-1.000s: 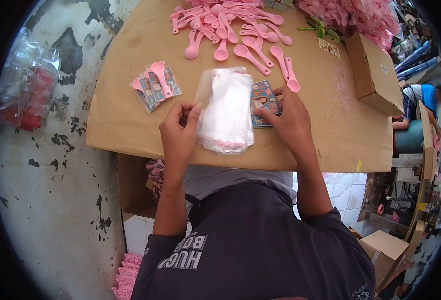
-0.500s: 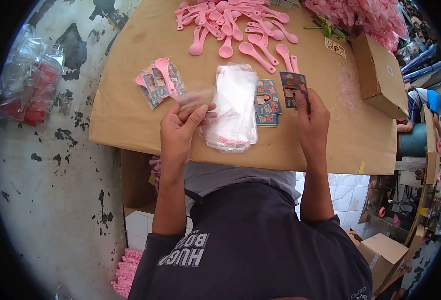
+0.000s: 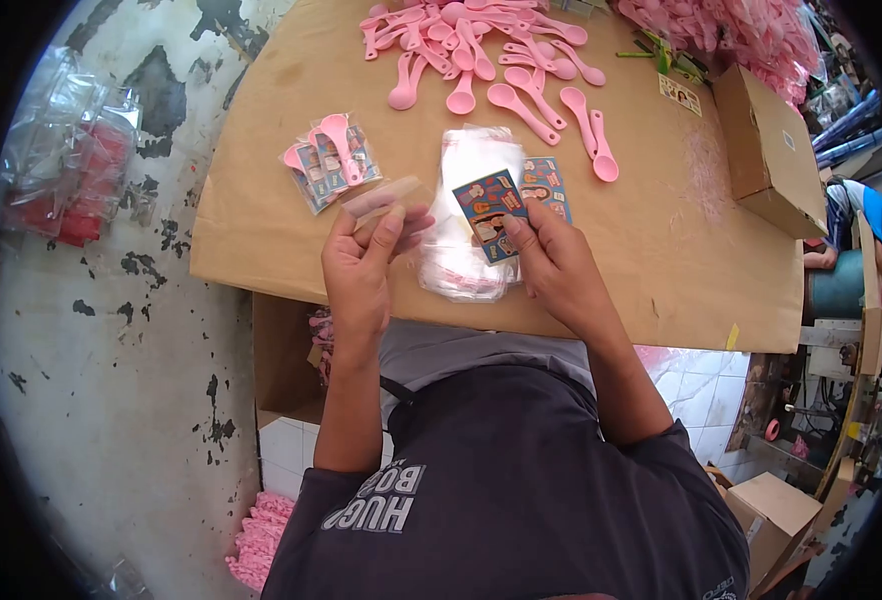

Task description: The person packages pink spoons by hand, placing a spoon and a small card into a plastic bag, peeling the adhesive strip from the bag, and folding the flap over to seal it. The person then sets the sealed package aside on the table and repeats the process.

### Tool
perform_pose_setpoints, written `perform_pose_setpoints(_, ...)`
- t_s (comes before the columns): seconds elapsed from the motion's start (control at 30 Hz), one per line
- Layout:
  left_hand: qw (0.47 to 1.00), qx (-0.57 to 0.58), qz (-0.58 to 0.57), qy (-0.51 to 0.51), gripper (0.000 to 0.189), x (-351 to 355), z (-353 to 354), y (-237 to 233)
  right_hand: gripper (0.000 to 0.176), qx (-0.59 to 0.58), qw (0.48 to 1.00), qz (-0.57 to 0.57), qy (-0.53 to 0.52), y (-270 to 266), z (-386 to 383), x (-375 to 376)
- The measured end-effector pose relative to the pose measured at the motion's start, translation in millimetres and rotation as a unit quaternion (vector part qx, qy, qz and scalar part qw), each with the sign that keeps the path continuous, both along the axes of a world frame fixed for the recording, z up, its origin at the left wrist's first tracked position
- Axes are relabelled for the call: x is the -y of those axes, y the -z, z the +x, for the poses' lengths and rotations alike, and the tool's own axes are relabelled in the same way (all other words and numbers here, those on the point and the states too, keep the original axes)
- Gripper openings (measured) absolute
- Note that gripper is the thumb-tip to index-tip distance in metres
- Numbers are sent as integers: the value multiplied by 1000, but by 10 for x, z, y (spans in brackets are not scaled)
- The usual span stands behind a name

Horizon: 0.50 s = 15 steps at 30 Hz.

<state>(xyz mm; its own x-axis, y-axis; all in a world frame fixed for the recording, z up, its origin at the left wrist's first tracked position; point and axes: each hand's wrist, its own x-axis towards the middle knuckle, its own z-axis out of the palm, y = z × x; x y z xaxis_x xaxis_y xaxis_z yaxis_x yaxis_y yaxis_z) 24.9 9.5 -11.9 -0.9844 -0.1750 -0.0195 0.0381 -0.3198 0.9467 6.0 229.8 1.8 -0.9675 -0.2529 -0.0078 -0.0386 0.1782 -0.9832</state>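
My left hand [image 3: 363, 262] pinches a clear plastic bag [image 3: 389, 197] between thumb and fingers, above the table. In my right hand [image 3: 559, 262] is a blue printed card [image 3: 491, 215], tilted over the stack of clear plastic bags [image 3: 461, 272]. Beside that stack, partly covered by the card and hand, lies a pile of similar printed cards [image 3: 549, 183]. Left of the bags rest a few packed pouches [image 3: 326, 160], each seeming to hold a card and a pink spoon. A heap of loose pink spoons [image 3: 461, 55] spreads along the far side.
An open cardboard box [image 3: 769, 150] stands at the table's right edge, near a large pink bagged pile [image 3: 731, 40]. Green-handled snips [image 3: 669, 55] and a small card [image 3: 679, 94] lie close by. Another person [image 3: 856, 215] is at far right. Plastic packs [image 3: 66, 150] hang on the left wall.
My right hand has moved left with the card, from beside the card pile to over the bag stack. My left hand keeps the bag in nearly the same place.
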Motion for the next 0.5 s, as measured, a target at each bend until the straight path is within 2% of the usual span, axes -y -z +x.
perform_pose_setpoints(0.07,992,-35,107,-54,26,23,-20,-1,25,-3,1000,18,-4,-36,20,-4)
perform_pose_setpoints(0.13,990,-40,120,-69,26,57,-40,40,23,40,998,-49,11,-76,41,4)
perform_pose_setpoints(0.2,987,-47,132,-84,27,57,-61,36,23,31,997,-62,22,-115,57,6)
perform_pose_setpoints(0.27,984,-44,152,-77,25,-2,-69,-1,22,25,996,-76,35,-154,75,24)
perform_pose_setpoints(0.4,978,-28,204,-38,26,-172,-67,-90,22,28,998,-62,-2,-142,85,43)
perform_pose_setpoints(0.5,974,-27,225,-10,26,-286,-57,-83,22,53,988,-148,-6,-139,89,113)
